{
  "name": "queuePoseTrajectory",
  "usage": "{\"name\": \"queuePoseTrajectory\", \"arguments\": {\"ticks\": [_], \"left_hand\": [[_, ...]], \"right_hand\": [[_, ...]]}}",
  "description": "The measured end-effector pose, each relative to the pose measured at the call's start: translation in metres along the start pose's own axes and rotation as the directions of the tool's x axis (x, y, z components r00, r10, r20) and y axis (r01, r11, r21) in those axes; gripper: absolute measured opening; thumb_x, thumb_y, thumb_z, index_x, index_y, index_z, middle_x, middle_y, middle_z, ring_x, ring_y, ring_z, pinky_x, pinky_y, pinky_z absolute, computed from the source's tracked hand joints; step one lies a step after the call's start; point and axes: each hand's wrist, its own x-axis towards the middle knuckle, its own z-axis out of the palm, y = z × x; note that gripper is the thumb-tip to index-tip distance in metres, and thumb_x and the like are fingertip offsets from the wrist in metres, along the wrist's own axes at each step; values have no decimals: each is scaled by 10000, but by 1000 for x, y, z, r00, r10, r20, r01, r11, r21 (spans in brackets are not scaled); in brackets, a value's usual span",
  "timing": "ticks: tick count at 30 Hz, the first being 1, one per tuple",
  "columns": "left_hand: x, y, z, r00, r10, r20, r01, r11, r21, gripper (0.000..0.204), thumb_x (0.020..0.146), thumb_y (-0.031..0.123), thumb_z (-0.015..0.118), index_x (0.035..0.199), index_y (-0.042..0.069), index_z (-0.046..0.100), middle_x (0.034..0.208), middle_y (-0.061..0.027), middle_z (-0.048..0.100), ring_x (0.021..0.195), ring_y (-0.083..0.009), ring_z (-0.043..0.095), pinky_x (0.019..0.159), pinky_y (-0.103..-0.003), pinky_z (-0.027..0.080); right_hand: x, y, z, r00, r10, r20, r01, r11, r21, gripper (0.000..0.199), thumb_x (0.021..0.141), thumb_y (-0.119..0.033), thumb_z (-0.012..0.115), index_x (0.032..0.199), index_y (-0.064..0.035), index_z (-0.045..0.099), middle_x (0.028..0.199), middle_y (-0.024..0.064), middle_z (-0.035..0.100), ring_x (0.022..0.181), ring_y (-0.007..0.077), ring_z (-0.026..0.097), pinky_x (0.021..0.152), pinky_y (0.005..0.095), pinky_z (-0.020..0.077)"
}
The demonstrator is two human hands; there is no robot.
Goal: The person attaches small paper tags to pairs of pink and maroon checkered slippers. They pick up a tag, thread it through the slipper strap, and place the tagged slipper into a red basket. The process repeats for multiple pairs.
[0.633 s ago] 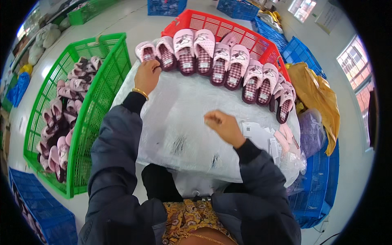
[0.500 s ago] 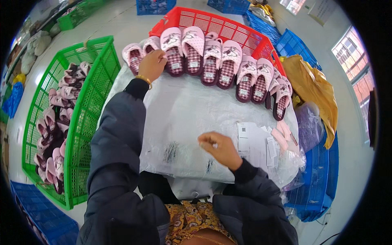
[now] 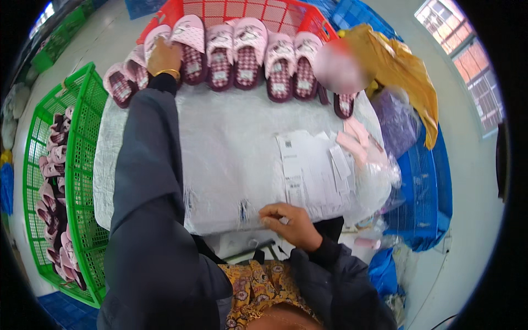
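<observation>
Pink slippers with dark red soles and checked insoles stand in a row of pairs along the far edge of the white-covered table [image 3: 231, 148]. My left hand [image 3: 164, 56] reaches to the left part of the row, its fingers closed over the upper of a pink slipper [image 3: 155, 34]; its fingertips are partly hidden. Just right of that hand is another pink slipper [image 3: 191, 49]. Low over the table's near edge, my right hand [image 3: 291, 224] is curled, thumb against fingers. A small pale spot shows there, too small to name. Printed paper sheets [image 3: 308, 170] lie beyond it.
A red crate [image 3: 247, 12] stands behind the row. At the left is a green crate [image 3: 85, 165] holding more slippers. Pink strips [image 3: 355, 137] and clear plastic lie on the table's right, beside a blue crate [image 3: 415, 187], a purple bag [image 3: 393, 118] and a yellow cloth [image 3: 410, 71].
My left hand has moved along the row from the second slipper to the third from the left. My right hand has come nearer the table's near edge. The whole view has shifted.
</observation>
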Motion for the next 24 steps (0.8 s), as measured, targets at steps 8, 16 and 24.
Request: {"name": "queuePoseTrajectory", "arguments": {"ticks": [8, 16, 24], "left_hand": [[-110, -10, -122, 938, 348, 2, -346, 934, -91, 356, 861, 357, 635, 1127, 120, 635, 861, -153, 703, 747, -320, 686, 662, -422, 520], [-299, -15, -196, 942, 267, 205, -260, 964, -61, 294, 899, 347, 644, 1121, 154, 637, 652, -70, 654, 580, -271, 641, 541, -404, 460], [-312, 9, -217, 932, 220, 289, -257, 961, 100, 518, 881, 404, 681, 1291, 128, 525, 619, -29, 590, 560, -229, 596, 553, -376, 450]], "right_hand": [[-31, -5, -15, 988, -94, -126, 106, 990, 91, 161, 900, -140, 670, 1022, -35, 660, 902, 95, 664, 763, 170, 622, 687, 298, 503], [-67, 10, -37, 958, -166, -232, 191, 978, 88, 190, 895, -135, 675, 1050, -27, 655, 894, 80, 665, 754, 157, 633, 697, 283, 504], [-145, -93, -101, 668, -739, 84, 552, 568, 611, 365, 828, -200, 773, 1111, -10, 645, 1056, 144, 676, 913, 251, 654, 777, 335, 528]]}}
